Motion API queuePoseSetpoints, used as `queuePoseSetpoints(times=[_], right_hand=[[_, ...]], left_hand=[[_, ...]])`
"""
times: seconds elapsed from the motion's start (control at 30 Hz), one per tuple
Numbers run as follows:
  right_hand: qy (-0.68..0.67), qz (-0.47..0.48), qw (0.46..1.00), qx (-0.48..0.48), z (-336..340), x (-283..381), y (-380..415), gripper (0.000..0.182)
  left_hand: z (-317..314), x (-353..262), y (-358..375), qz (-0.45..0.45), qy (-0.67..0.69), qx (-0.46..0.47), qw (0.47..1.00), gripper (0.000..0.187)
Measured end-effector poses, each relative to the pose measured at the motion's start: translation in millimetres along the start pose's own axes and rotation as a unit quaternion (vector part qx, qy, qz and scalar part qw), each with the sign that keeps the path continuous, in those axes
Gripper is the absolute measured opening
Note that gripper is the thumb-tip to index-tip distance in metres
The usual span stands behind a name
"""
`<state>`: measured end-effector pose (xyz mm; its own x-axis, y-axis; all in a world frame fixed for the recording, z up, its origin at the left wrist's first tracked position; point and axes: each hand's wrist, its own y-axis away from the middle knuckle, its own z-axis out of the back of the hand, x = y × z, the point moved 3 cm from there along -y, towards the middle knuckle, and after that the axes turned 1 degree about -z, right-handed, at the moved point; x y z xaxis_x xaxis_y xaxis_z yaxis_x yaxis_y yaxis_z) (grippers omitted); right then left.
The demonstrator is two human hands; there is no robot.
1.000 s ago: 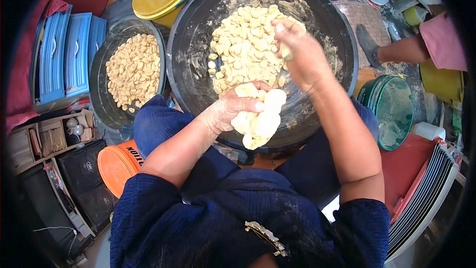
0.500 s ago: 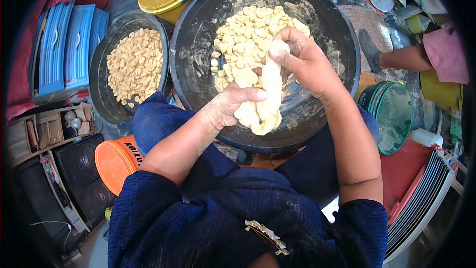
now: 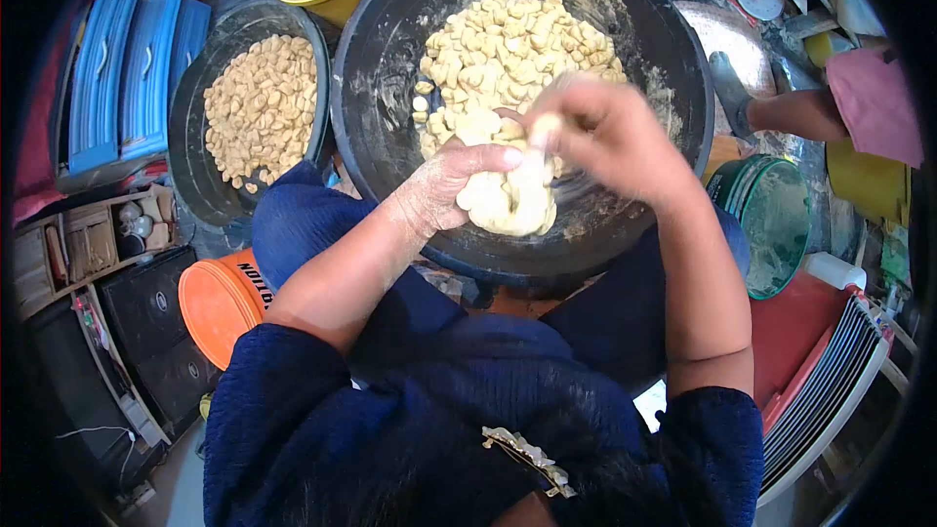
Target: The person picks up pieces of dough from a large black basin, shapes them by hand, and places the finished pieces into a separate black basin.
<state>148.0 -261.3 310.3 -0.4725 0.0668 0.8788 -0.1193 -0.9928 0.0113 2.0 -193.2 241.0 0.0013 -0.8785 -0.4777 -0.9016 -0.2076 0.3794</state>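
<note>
Head view: the left hand (image 3: pixel 444 185) is gripping the dough lump (image 3: pixel 508 200) over the black basin (image 3: pixel 381 29); the right hand (image 3: pixel 610 132), blurred, has dropped closer, pinching its top beside the cut pieces (image 3: pixel 508 39) beyond.

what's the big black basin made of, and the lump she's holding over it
Big black basin: likely plastic, matte and smeared with pale floury residue. Lump in the left hand: soft pale dough, creased where squeezed; the right hand pinches at its top.
</note>
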Motion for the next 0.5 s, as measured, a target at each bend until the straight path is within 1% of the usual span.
queuePoseSetpoints(times=[0.03,0.07,0.1,0.17,0.2,0.23,0.27,0.3,0.33,0.37,0.4,0.43,0.47,0.5], right_hand=[[-0.070,-0.077,0.994,-0.041,6.3,-4.7,-3.0,0.024],[-0.114,-0.080,0.982,-0.129,16.5,-5.1,-7.5,0.018],[-0.115,-0.118,0.972,-0.168,28.4,-8.6,-10.3,0.022],[0.051,-0.054,0.991,-0.109,37.0,-8.2,-10.0,0.026],[0.090,0.030,0.990,-0.100,31.1,-1.6,-7.7,0.028],[0.128,0.115,0.981,-0.089,21.8,7.7,-3.0,0.031],[0.081,0.133,0.987,-0.023,13.4,15.9,1.6,0.037],[0.043,0.127,0.990,0.054,4.7,22.5,3.8,0.043],[0.041,0.124,0.989,0.064,-5.8,23.8,6.8,0.041],[0.039,0.122,0.989,0.074,-16.5,22.3,8.5,0.040],[0.098,0.122,0.986,0.051,-21.1,22.0,7.3,0.033],[0.098,0.121,0.986,0.052,-20.5,21.1,6.5,0.033],[0.094,0.118,0.988,0.024,-16.5,19.0,4.4,0.030],[0.090,0.115,0.989,-0.004,-12.4,16.7,1.7,0.027]], left_hand=[[1.9,1.9,-0.1,0.003,-0.037,0.049,0.998,0.032],[1.4,4.1,0.3,0.005,-0.074,0.100,0.992,0.031],[0.8,6.5,0.7,0.007,-0.072,0.100,0.992,0.031],[1.0,8.0,0.9,-0.022,-0.039,0.058,0.997,0.027],[1.6,5.1,2.2,-0.028,-0.023,0.029,0.999,0.024],[1.3,1.9,1.3,-0.028,-0.021,0.030,0.999,0.024],[3.6,-1.8,-0.7,-0.030,0.023,0.000,0.999,0.025],[5.9,-4.4,-0.8,-0.031,0.067,-0.031,0.997,0.025],[5.9,-6.2,0.8,-0.038,0.100,-0.032,0.994,0.028],[3.6,-8.0,1.5,-0.040,0.101,-0.033,0.993,0.028],[2.2,-11.2,1.7,-0.073,0.081,-0.072,0.991,0.030],[2.8,-13.6,2.0,-0.105,0.061,-0.111,0.986,0.032],[8.6,-16.8,0.1,-0.096,0.060,-0.088,0.990,0.032],[10.2,-19.6,-1.2,-0.097,0.061,-0.089,0.989,0.032]])
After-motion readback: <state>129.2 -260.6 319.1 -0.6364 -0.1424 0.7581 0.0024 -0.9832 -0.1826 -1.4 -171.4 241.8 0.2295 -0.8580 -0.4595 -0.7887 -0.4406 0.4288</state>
